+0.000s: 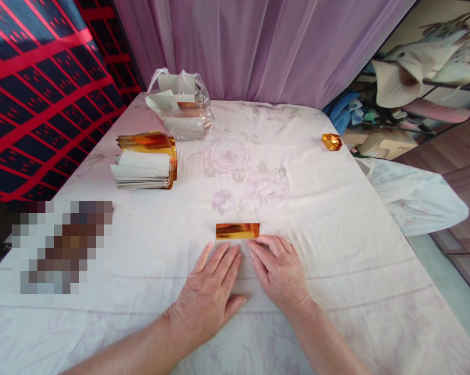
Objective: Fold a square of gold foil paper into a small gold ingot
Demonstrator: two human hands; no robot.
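A folded strip of shiny gold foil paper point(237, 231) lies flat on the flowered cloth, just beyond my fingertips. My left hand point(211, 286) rests palm down with its fingers stretched and a little spread, the tips just short of the strip's near edge. My right hand point(280, 271) is also palm down, fingers loosely bent, with fingertips at the strip's near right corner. Whether they touch the strip I cannot tell. No object shows in either hand.
A stack of folded gold and white paper point(143, 169) stands at the back left, before a clear plastic bag point(184, 114) of more paper. A folded gold foil piece point(332, 141) sits at the far right. A blurred-out patch point(65, 247) covers the left. A white plastic bag point(422, 198) hangs beside the table.
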